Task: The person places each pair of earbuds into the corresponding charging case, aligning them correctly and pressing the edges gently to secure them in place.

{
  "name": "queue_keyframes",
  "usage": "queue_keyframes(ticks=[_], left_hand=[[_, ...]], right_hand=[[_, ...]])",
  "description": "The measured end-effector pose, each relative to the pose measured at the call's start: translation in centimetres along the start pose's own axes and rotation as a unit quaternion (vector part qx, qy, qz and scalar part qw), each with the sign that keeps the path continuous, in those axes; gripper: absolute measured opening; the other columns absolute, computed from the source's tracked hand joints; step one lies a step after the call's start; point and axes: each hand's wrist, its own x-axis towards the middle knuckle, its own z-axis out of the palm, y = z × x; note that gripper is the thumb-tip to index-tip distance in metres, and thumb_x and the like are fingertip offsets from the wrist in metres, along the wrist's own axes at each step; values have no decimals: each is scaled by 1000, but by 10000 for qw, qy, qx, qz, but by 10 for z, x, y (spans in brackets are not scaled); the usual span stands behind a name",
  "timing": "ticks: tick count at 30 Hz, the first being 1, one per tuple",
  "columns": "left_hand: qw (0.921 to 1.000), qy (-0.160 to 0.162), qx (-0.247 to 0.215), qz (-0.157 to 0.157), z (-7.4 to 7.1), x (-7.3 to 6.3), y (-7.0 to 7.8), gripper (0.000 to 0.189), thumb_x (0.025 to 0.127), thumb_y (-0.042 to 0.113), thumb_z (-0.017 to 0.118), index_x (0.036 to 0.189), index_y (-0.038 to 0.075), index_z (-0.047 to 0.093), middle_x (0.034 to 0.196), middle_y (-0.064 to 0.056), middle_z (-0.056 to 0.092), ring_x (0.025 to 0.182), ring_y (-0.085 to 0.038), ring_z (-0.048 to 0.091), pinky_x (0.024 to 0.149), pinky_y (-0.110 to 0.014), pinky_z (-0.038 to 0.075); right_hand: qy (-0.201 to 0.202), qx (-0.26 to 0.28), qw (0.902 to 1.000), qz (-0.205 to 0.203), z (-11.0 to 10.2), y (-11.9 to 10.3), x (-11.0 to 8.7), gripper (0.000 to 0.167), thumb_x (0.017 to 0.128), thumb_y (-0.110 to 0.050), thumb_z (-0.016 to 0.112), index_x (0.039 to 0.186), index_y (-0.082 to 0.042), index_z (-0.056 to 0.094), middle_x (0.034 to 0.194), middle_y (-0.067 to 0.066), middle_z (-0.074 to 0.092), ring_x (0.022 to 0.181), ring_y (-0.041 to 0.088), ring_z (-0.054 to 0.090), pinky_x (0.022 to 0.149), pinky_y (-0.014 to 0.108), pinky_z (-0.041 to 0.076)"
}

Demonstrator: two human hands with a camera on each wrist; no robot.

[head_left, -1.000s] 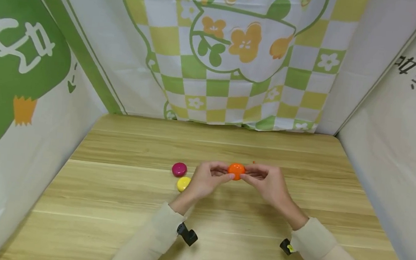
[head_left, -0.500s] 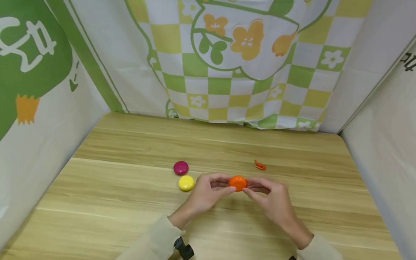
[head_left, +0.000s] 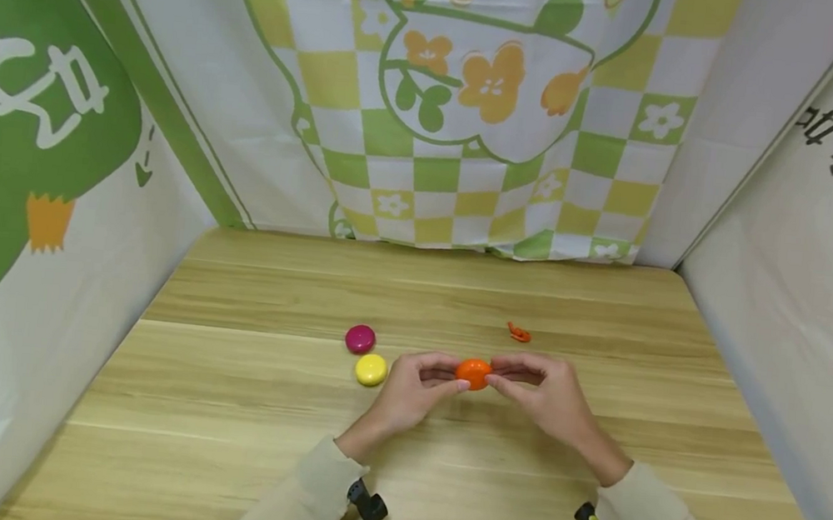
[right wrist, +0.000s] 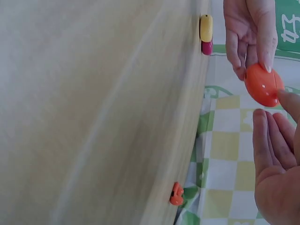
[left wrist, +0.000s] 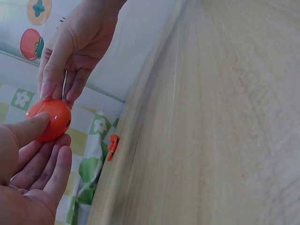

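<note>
A glossy orange rounded earbud case (head_left: 473, 374), with a seam and a small dark hole showing in the left wrist view, is up off the table between both hands. My left hand (head_left: 411, 389) pinches its left side, thumb on the near face and fingers behind. From the other side my right hand (head_left: 550, 394) holds its right edge between thumb and fingertips. The case (left wrist: 54, 119) looks closed. Beyond the right hand, small orange earbuds (head_left: 519, 333) lie on the table.
Left of my left hand lie a yellow round case (head_left: 372, 369) and a magenta round case (head_left: 359, 339), close together on the wooden table (head_left: 259, 412). Printed cloth (head_left: 469, 181) hangs behind the table's far edge, with white walls at both sides.
Both hands have come nearer to the body with the orange case. The orange earbuds, mostly hidden behind the right hand a second ago, now show. The yellow case is fully uncovered.
</note>
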Motion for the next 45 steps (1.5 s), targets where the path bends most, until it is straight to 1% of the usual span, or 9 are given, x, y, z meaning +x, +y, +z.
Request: queue_keyframes(ticks=[7,15,19,24,29,34,39,41,45], left_hand=[[10000,-77,25,34,-1,-2,3,29,96,11,79,124,3,76,123,-19,77,107,-28,78,90,-25,64],[9999,-87,17,82,-3,-1,9,30,95,12,80,124,5,76,125,-17,76,108,-28,78,91,-25,64],[9999,-98,61,82,-3,-1,11,30,95,12,80,124,5,77,124,-18,76,108,-28,78,91,-25,64],[9997,-132,201,89,-3,0,14,29,95,13,81,123,6,78,123,-16,77,107,-28,78,90,-24,64],[9993,-179,298,150,-3,0,15,29,94,11,81,123,6,78,122,-15,78,107,-28,78,90,-24,64],[9994,-174,205,239,-2,1,16,29,93,6,81,121,2,77,121,-19,77,107,-33,78,90,-25,64],[9995,-150,65,281,0,1,17,28,92,5,81,120,1,77,121,-21,77,107,-34,78,89,-25,65],[9994,-155,-3,295,0,0,16,29,92,4,81,120,0,77,121,-21,77,107,-34,78,89,-26,65],[9994,-150,-159,267,1,0,14,31,91,3,82,121,-2,77,122,-23,77,107,-34,78,90,-27,65]], right_hand=[[-377,-209,9990,-85,-5,-5,8,28,91,-19,85,116,-8,80,113,9,81,94,12,79,85,26,66],[-455,-451,9975,-315,-7,-10,14,23,90,-14,85,113,-10,82,111,6,82,95,12,78,87,36,66],[-470,-515,9970,-336,-8,-13,15,22,90,-13,85,111,-10,83,109,6,82,94,12,78,86,36,66],[-488,-522,9970,-303,-11,-14,16,20,90,-15,85,110,-11,83,106,5,83,92,12,78,83,30,66],[-507,-337,9981,-122,-14,-15,17,18,91,-18,84,108,-11,84,104,6,83,88,10,79,75,26,66],[-604,-25,9981,118,-16,-14,19,16,94,-17,82,108,-10,84,100,8,83,78,9,76,68,36,67],[-614,71,9975,344,-19,-12,20,15,96,-20,80,107,-11,84,98,6,83,72,8,70,63,30,63],[-651,156,9968,439,-19,-11,21,15,97,-20,79,107,-11,84,98,7,83,73,8,70,65,30,63],[-765,422,9941,639,-21,-10,20,19,99,-21,76,111,-8,83,102,9,83,83,14,77,77,35,67]])
